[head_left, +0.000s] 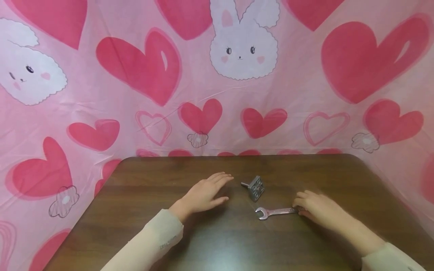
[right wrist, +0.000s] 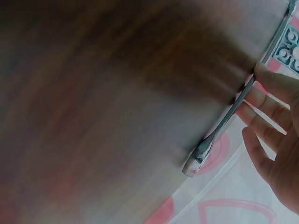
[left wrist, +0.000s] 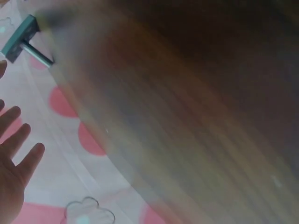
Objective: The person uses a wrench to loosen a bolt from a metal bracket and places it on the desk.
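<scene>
Protruding leftward from right hand (head_left: 320, 207): wrench (head_left: 278, 212), fingertip-pinched; left hand (head_left: 204, 194) splayed, empty.

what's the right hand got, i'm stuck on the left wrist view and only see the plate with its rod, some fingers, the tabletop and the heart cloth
Observer: The right hand holds a metal wrench.

Operator: ok which way does it point

Observer: In the head view, its open end points left, lying on the person's side of the plate.

Operator: and what's on the plate's other face, i only get the rod side

Observer: The face opposite the rod carries a pattern of rounded shapes; the head and right wrist views both show it.
</scene>
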Available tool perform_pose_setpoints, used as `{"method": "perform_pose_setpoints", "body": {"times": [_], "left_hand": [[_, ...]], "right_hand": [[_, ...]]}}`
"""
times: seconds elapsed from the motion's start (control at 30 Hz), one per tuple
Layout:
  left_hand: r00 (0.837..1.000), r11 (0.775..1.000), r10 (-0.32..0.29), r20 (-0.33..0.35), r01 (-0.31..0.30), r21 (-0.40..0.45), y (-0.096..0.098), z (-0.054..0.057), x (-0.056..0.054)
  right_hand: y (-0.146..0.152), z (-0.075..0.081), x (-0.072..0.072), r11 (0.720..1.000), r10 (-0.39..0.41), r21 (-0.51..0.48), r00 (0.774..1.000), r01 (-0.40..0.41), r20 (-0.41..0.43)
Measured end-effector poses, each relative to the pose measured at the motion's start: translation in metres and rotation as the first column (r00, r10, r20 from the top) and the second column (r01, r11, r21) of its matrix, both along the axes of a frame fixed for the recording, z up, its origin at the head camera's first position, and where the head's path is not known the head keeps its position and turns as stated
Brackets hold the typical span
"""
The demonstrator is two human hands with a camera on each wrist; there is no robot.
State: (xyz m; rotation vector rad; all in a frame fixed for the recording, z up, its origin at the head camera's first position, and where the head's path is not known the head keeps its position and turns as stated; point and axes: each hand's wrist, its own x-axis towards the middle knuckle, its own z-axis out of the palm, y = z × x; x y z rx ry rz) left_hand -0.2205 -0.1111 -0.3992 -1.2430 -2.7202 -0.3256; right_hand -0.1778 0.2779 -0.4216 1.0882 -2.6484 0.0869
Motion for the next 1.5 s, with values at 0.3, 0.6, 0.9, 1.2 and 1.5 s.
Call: {"method": "perform_pose_setpoints", "body": {"times": [0.3,0.6,0.9,1.2,1.5], "left_hand": [[0.998,1.000,-0.018,0.054,0.018,0.003,0.029,-0.001,-0.007],[0.991,0.999,-0.033,0.131,0.027,0.043,0.054,-0.003,-0.018],[0.987,0.999,-0.047,0.153,0.046,0.007,0.070,-0.005,-0.031],[0.973,0.998,-0.066,0.222,0.064,0.016,0.076,-0.009,-0.040],[0.949,0.996,-0.083,0.305,0.084,0.010,0.085,-0.007,-0.045]], "right_hand": [[0.005,0.001,-0.007,0.997,0.061,-0.052,0.990,-0.055,0.127],[0.005,0.004,-0.003,0.997,0.019,-0.083,0.957,0.006,0.288],[0.005,0.008,-0.004,0.992,-0.019,-0.106,0.918,0.066,0.396],[0.004,0.009,-0.004,0.986,-0.001,-0.142,0.859,0.086,0.512],[0.010,0.001,-0.008,0.974,0.075,-0.221,0.831,0.058,0.552]]}}
